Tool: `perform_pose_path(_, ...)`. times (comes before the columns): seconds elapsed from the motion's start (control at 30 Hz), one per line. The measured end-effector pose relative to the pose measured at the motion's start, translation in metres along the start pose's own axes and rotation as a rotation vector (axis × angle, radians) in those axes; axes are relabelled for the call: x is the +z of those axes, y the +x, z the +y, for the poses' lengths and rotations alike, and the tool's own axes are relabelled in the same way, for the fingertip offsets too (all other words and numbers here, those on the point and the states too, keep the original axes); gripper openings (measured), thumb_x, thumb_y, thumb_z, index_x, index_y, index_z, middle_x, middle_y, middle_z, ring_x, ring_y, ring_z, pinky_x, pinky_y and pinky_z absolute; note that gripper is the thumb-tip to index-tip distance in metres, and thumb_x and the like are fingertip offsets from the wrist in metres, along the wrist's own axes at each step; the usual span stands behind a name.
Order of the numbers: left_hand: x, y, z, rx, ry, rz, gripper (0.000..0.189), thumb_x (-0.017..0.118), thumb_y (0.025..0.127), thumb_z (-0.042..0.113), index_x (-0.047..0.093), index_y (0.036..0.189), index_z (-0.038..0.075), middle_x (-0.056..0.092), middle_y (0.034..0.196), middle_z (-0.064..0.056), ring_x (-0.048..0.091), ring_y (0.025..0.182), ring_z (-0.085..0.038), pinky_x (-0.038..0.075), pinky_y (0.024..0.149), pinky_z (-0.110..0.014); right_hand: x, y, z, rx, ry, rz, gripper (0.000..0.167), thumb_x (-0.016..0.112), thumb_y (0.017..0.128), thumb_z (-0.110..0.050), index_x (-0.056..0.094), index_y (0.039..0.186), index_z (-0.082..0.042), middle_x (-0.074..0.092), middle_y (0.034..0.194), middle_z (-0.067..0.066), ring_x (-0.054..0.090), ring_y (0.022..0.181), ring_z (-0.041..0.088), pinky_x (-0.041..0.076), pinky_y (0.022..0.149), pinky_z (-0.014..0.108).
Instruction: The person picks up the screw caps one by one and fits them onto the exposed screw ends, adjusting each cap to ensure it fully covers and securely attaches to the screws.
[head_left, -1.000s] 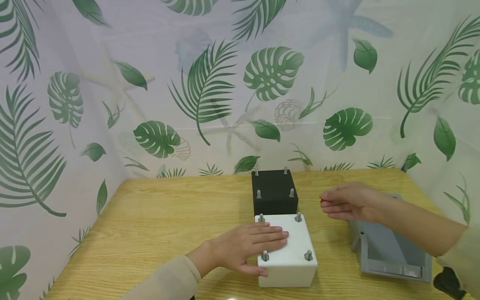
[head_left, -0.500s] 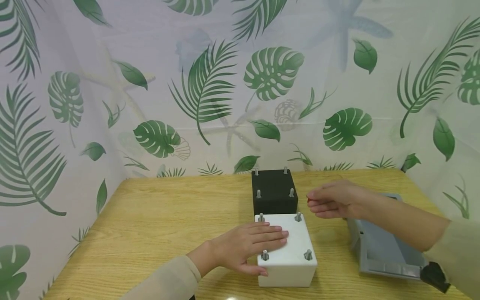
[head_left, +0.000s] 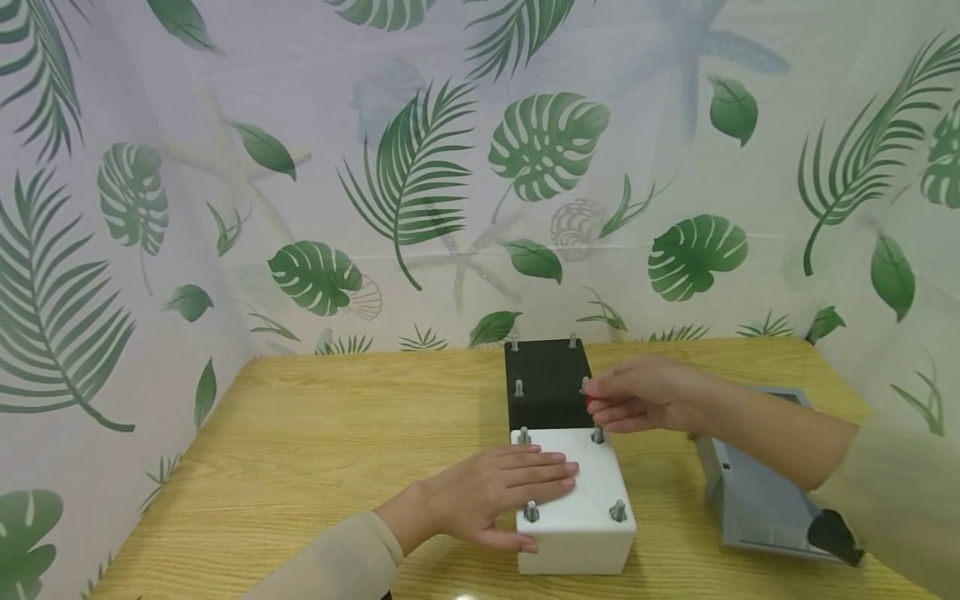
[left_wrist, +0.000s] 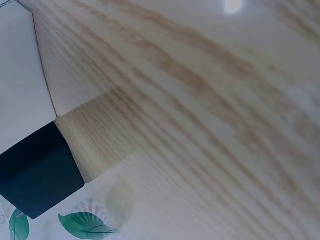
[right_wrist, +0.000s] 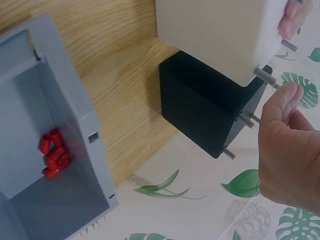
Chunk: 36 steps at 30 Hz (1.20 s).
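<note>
My left hand (head_left: pixel 498 496) lies with straight fingers across the top of a white block (head_left: pixel 581 542), its thumb down at the front side. Metal threaded studs stand up near the block's corners, such as the front right stud (head_left: pixel 618 511). My right hand (head_left: pixel 648 396) pinches a small red cap (head_left: pixel 590 402), mostly hidden by the fingers, close above the white block's far right stud (head_left: pixel 597 435). In the right wrist view these fingertips are right at the tip of a stud (right_wrist: pixel 265 76). Behind the white block sits a black block (head_left: pixel 547 367) with similar studs.
A grey bin (head_left: pixel 720 500) stands on the wooden table (head_left: pixel 337 433) to the right, partly under my right forearm. Several red caps (right_wrist: pixel 56 154) lie in it. A leaf-patterned cloth (head_left: pixel 420 208) hangs behind the table and along both sides.
My right hand has moved left with the red cap, from beside the grey bin to the white block's far right stud. The left hand has stayed on the white block.
</note>
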<state>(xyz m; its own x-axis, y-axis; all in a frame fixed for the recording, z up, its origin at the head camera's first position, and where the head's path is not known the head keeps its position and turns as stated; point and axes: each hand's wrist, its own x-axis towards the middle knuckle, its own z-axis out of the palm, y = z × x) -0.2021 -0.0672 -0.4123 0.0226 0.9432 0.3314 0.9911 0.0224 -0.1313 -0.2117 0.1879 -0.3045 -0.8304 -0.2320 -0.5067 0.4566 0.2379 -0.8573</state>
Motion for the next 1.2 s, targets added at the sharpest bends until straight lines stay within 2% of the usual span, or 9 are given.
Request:
perform_pose_path(0.23,0.000,0.000,0.000,0.002,-0.005,0.006,0.078,0.066,0.083,0.045,0.039,0.143,0.003,0.039,0.148,-0.009,0.025,0.142,-0.017,0.019,0.116,-0.030,0.010,0.003,-0.003,-0.007,-0.024,-0.043,0.022,0.061,0.092,-0.015,0.060,0.107,0.000,0.068,0.077,0.001,0.067,0.071,0.011,0.057,0.074,0.030)
perform_pose_path(0.5,0.001,0.002,0.000,0.006,-0.010,0.018,0.078,0.066,0.082,0.045,0.039,0.143,0.003,0.040,0.148,-0.008,0.026,0.142,-0.017,0.020,0.116,-0.031,0.018,0.009,-0.007,-0.009,-0.074,-0.080,0.017,0.060,0.092,-0.013,0.061,0.105,-0.001,0.067,0.078,0.001,0.064,0.068,0.010,0.056,0.071,0.028)
perform_pose_path(0.87,0.000,-0.002,0.002,-0.016,-0.002,0.014,0.078,0.065,0.083,0.046,0.039,0.143,0.004,0.039,0.149,-0.008,0.026,0.142,-0.017,0.020,0.116,-0.031,0.038,0.016,-0.013,-0.012,-0.135,-0.165,0.026,0.060,0.091,-0.009,0.060,0.113,0.005,0.065,0.076,0.001,0.060,0.066,0.009,0.054,0.067,0.023)
perform_pose_path(1.2,0.001,0.001,0.001,0.001,-0.036,0.023,0.077,0.064,0.082,0.044,0.039,0.143,0.003,0.039,0.149,-0.009,0.026,0.142,-0.017,0.020,0.116,-0.031,0.049,0.022,-0.014,-0.005,-0.151,-0.183,0.030,0.060,0.089,-0.006,0.061,0.117,0.008,0.065,0.073,0.002,0.059,0.064,0.009,0.053,0.063,0.021)
